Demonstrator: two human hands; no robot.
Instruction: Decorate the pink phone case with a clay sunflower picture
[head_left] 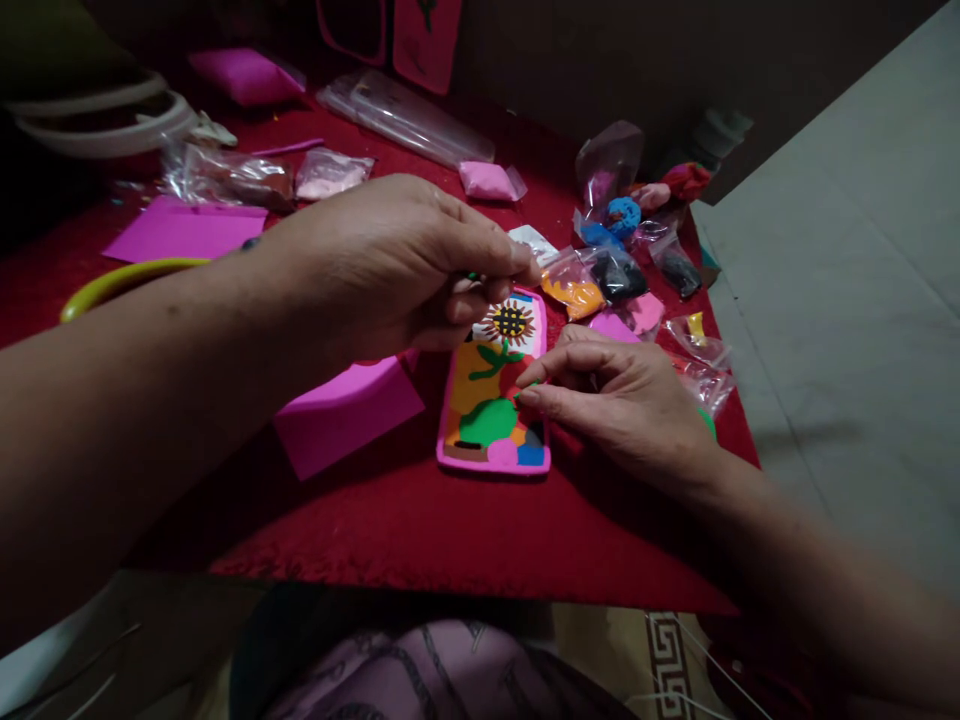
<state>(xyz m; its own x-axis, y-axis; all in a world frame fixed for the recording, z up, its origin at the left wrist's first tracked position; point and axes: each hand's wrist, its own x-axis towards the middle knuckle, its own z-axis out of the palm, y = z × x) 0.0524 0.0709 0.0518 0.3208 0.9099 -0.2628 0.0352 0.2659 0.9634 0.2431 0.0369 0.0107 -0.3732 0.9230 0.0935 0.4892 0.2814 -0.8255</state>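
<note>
A small clay picture (487,418) with a raised pink border lies on the red cloth. It shows a sunflower, a green stem with leaves, and patches of orange, green, red, blue and brown. Over its upper left edge, my left hand (442,260) is closed, with a bit of green clay (472,276) peeking out between the fingers. My right hand (615,395) is at the picture's right edge, thumb and index finger pinched on a tiny piece of green clay (531,385). Whether that piece touches the picture I cannot tell.
Bags of orange clay (574,295) and black clay (619,275) lie at the right, near a blue clay lump (624,216). Pink sheets (352,420) lie at the left beside a yellow handle (127,280). Clear plastic cases (412,120) lie behind.
</note>
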